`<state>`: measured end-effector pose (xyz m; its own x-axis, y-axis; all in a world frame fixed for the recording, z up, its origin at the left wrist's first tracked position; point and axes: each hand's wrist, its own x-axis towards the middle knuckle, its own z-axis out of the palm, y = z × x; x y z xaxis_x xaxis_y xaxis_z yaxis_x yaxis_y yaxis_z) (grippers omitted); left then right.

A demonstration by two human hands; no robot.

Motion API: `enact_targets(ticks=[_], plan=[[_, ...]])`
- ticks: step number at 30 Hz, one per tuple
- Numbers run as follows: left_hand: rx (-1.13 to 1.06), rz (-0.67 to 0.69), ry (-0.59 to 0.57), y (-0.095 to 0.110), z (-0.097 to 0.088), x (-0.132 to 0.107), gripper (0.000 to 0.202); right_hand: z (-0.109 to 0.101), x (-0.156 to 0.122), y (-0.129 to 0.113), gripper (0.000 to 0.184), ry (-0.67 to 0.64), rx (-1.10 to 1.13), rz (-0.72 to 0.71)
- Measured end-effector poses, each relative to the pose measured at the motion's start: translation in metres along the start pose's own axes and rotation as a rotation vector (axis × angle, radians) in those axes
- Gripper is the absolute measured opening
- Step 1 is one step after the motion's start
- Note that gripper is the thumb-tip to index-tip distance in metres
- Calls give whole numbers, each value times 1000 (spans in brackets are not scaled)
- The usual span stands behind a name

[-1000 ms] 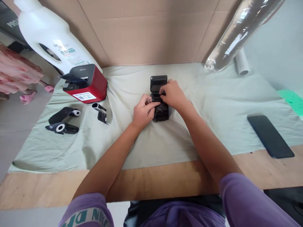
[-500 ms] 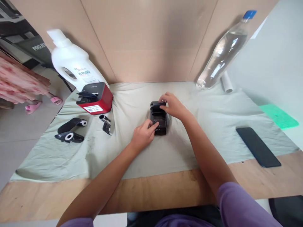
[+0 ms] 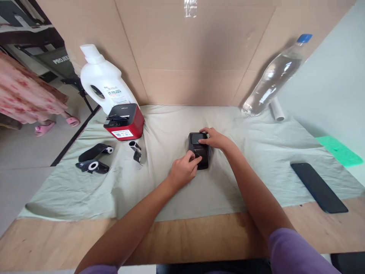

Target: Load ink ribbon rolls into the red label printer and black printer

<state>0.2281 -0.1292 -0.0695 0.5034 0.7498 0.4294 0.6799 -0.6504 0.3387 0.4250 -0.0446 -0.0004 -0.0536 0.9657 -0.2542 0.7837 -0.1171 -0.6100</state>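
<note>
- A small black printer (image 3: 199, 151) is seen at the middle of a pale green cloth (image 3: 171, 190), which is spread over a wooden table (image 3: 199, 232).
- The printer's lid is seen lying down flat on the body.
- The left hand (image 3: 183, 172) is held narrow, with the fingers curled; the near left corner of the printer is gripped between thumb and forefinger.
- Whether anything thin is also pinched there cannot be told.
- The right hand (image 3: 216, 139) is laid over the far right of the printer's top, with the fingers stretched out fairly flat and pressed on the lid; nothing is gripped by it.
- A red printer (image 3: 124, 122) is set at the far left of the cloth, just in front of a white detergent bottle (image 3: 104, 84).
- Two black rolls (image 3: 93, 159) with white cores are laid near the cloth's left edge, and a smaller roll (image 3: 136, 149) is placed between them and the black printer.
- A clear water bottle (image 3: 270, 78) is leaned against the cardboard backing (image 3: 185, 57) at the far right, with a white paper roll (image 3: 277, 110) just beside it.
- A black phone (image 3: 318, 187) is laid flat at the cloth's right, well apart from both hands.
</note>
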Motion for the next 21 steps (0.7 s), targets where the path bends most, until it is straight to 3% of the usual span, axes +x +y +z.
enact_targets(ticks=[4, 7, 14, 17, 21], plan=[[-146, -219, 96, -2, -4, 7, 42, 8, 4, 9, 56, 76, 103, 12], [-304, -364, 91, -7, -3, 14, 47, 22, 3, 18, 62, 184, 246, 26], [-584, -440, 139, -9, 5, 30, 48, 56, -9, 38, 53, 473, 452, -80], [-617, -414, 158, 7, 13, 52, 45, 44, -12, 56, 56, 557, 547, -97], [-661, -365, 135, 48, 45, 100, 44, -5, -9, 98, 60, 686, 532, -84]])
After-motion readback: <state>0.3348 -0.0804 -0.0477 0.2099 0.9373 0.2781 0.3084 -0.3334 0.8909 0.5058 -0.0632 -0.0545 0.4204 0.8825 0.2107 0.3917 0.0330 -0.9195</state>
